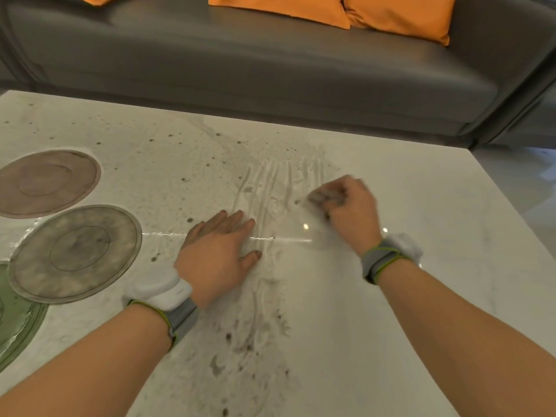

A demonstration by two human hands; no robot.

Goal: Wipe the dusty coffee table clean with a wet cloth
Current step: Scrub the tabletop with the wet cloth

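Cloth (326,196) bunched in right hand (350,206) mid-table (436,206); left hand (221,251) laid flat beside plates (75,254); right edge side bare.

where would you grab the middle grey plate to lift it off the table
Grip the grey plate by its right rim, coming from the right, where bare table lies; it sits flat, and its left and near edge overlap the green plate.

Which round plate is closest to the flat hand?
The grey plate, the middle of three, lies nearest the left hand. The brown plate sits farther back, the green plate farther left.
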